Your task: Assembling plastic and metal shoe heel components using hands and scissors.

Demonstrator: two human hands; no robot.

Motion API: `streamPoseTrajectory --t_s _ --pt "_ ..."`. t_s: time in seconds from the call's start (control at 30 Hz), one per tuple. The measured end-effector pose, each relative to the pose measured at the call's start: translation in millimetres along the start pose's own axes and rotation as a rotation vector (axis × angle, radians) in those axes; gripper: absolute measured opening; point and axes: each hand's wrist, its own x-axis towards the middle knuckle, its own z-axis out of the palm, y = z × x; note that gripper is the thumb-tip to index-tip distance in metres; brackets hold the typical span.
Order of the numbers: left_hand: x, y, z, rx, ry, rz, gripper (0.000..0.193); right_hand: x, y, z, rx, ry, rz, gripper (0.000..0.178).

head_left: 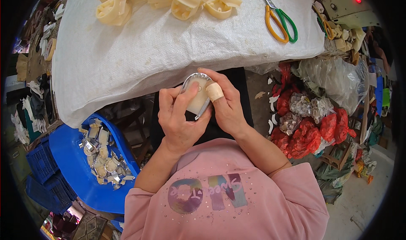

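Note:
Both hands hold one small cream-coloured piece with a shiny silver rim (197,101), rounded at its far end, just off the table's near edge. Around its left side curls my left hand (179,117), with a fingertip pressed on the cream face. My right hand (228,106) grips the right side of the rim; a beige wrap (214,92) covers part of its thumb. The piece's underside is hidden by the fingers. On the white woven cover (177,49) beyond lie several pale yellow moulded ring-like pieces (114,10).
Scissors (279,22) with orange and green handles lie at the far right of the cover. A blue tub (72,155) at the left contains several cream-and-silver pieces (103,153). Red plastic bags (302,136) and clear plastic (334,77) crowd the right side. Blue crates (42,159) stand beyond the tub.

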Motion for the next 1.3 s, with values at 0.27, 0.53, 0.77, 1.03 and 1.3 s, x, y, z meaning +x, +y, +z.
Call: streamPoseTrajectory --t_s 0.27,0.53,0.77,1.03,1.3 --pt "9.4 2.5 -16.5 -0.763 -0.222 -0.69 0.051 16.2 -0.5 -17.9 -0.005 -0.131 -0.19 0.035" --pt "3.6 1.3 -24.6 -0.844 -0.275 -0.526 0.047 24.9 -2.3 -28.3 0.493 -0.044 0.306 0.025" --pt "1.4 -7.0 -19.3 -0.621 -0.194 -0.157 0.02 16.9 8.7 -25.6 0.695 -0.181 0.465 0.025" --pt "7.3 -4.0 -19.5 -0.363 -0.045 0.064 0.017 16.7 7.3 -21.7 0.671 -0.243 0.569 0.02" --pt "8.9 4.4 -17.9 -0.459 -0.189 0.114 0.023 18.9 11.7 -23.7 0.738 -0.37 0.545 0.022"
